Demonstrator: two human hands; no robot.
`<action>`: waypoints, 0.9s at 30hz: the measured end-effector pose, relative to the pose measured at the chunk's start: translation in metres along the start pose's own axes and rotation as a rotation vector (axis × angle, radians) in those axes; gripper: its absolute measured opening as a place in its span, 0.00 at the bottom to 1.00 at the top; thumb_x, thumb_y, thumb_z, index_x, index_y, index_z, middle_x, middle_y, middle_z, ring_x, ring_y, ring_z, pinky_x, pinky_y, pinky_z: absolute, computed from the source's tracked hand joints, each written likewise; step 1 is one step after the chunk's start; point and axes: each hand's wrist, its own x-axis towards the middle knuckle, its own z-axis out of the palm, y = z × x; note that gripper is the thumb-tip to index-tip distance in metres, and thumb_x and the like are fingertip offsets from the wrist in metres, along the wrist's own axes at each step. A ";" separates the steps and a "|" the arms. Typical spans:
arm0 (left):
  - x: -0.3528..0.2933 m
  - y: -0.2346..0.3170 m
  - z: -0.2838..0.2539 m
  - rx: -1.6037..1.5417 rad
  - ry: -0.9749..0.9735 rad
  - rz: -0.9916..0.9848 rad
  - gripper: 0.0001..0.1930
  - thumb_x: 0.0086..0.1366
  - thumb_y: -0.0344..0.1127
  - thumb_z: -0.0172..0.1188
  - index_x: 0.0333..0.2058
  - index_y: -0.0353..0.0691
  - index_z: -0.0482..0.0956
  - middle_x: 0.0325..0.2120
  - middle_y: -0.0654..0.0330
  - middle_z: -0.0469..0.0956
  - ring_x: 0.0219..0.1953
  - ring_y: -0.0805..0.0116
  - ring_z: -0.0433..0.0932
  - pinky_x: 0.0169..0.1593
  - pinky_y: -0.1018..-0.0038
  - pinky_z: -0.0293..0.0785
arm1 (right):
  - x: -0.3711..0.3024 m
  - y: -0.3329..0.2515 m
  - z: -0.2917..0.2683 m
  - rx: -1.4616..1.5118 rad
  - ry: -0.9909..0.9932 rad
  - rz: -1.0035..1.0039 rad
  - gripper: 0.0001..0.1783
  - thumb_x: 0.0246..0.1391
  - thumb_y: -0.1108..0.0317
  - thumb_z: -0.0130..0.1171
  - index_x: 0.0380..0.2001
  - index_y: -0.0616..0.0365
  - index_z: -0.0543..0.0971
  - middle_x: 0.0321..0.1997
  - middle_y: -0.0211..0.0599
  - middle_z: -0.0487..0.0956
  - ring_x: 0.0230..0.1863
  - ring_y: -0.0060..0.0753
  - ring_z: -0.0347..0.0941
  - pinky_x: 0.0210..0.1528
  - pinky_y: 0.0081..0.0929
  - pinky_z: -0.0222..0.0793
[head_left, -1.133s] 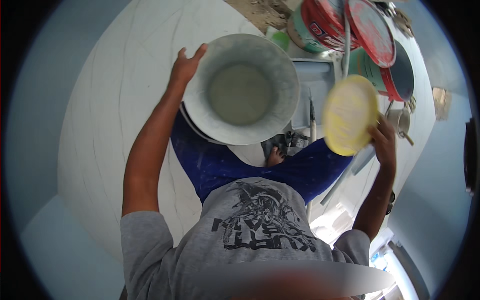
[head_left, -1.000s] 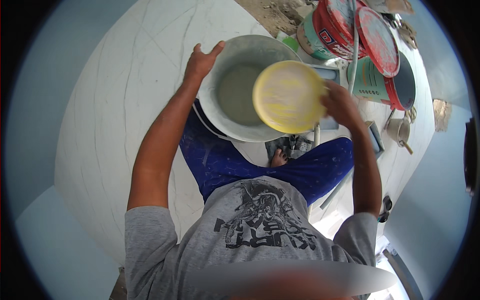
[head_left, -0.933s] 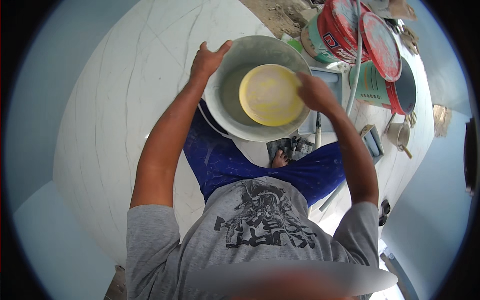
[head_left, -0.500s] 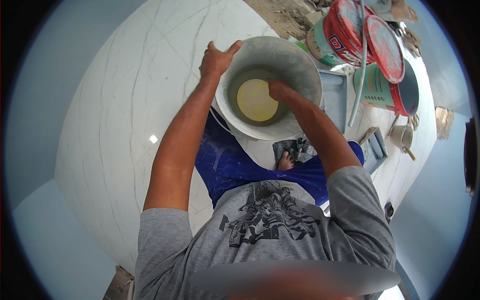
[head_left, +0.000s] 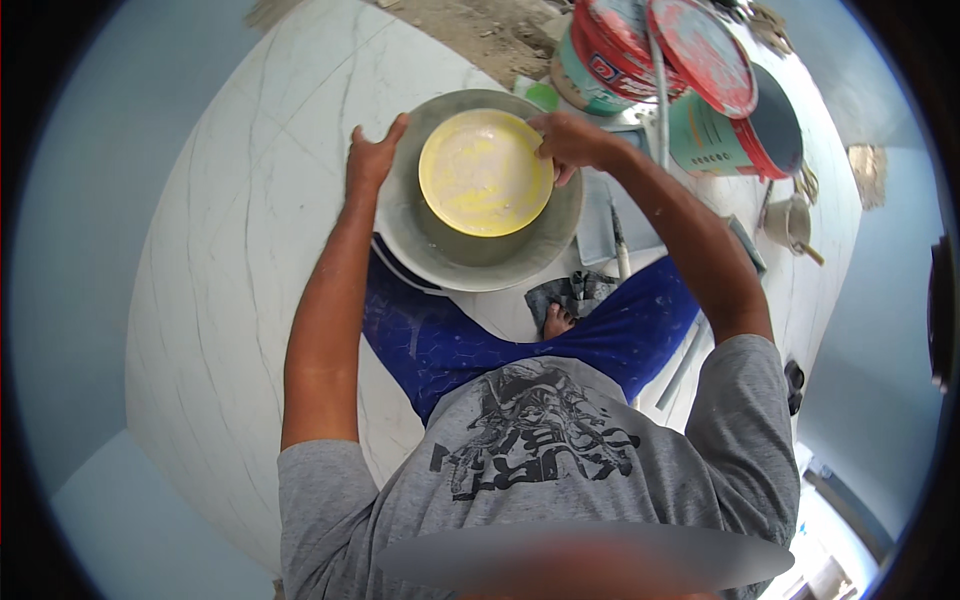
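Note:
A wide grey bucket [head_left: 400,225], its inner wall streaked, stands between my knees. My left hand [head_left: 372,163] is at its left rim, the thumb along the edge and the other fingers partly hidden on the outer side. Over the bucket's mouth my right hand [head_left: 572,145] grips a round yellow dish [head_left: 484,175] by its right edge. Whitish residue is smeared over the dish's face. Around and below the dish, greyish water [head_left: 475,246] shows in the bucket.
Right of the bucket lie a grey tray [head_left: 597,235] and a brush-like tool [head_left: 620,245]. Farther right stand a lidded red-and-green paint bucket [head_left: 590,80], an open one [head_left: 710,140] with a red lid [head_left: 705,55] and a small pot [head_left: 788,222]. A dark cloth [head_left: 570,290] lies by my foot.
My right hand has lifted the yellow dish up from inside the bucket to about rim height. My left hand stays at the bucket's left rim. The view has shifted somewhat.

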 end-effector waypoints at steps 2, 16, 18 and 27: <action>0.000 -0.001 0.000 0.007 0.001 0.002 0.65 0.45 0.79 0.59 0.64 0.23 0.55 0.60 0.31 0.63 0.64 0.43 0.64 0.65 0.61 0.61 | -0.046 -0.004 -0.027 0.031 0.081 -0.010 0.27 0.49 0.78 0.55 0.56 0.67 0.69 0.29 0.45 0.80 0.25 0.35 0.81 0.25 0.29 0.82; 0.012 -0.006 -0.007 0.077 -0.104 0.007 0.61 0.53 0.78 0.52 0.65 0.24 0.52 0.57 0.36 0.69 0.62 0.50 0.67 0.65 0.66 0.58 | -0.372 0.249 -0.099 0.477 0.989 0.262 0.29 0.50 0.74 0.53 0.57 0.72 0.68 0.32 0.49 0.80 0.22 0.34 0.79 0.28 0.28 0.82; 0.012 -0.008 -0.009 0.078 -0.096 0.000 0.60 0.54 0.77 0.52 0.65 0.24 0.52 0.57 0.37 0.70 0.61 0.51 0.68 0.65 0.66 0.58 | -0.398 0.298 -0.084 0.565 1.127 0.383 0.26 0.50 0.74 0.52 0.54 0.73 0.70 0.32 0.48 0.80 0.22 0.33 0.79 0.28 0.28 0.82; 0.035 -0.026 -0.016 0.080 -0.116 0.030 0.56 0.57 0.76 0.51 0.66 0.27 0.54 0.60 0.38 0.65 0.61 0.50 0.67 0.63 0.66 0.61 | -0.447 0.520 -0.061 0.802 1.513 0.704 0.12 0.49 0.79 0.48 0.37 0.75 0.74 0.28 0.48 0.78 0.22 0.36 0.78 0.27 0.32 0.84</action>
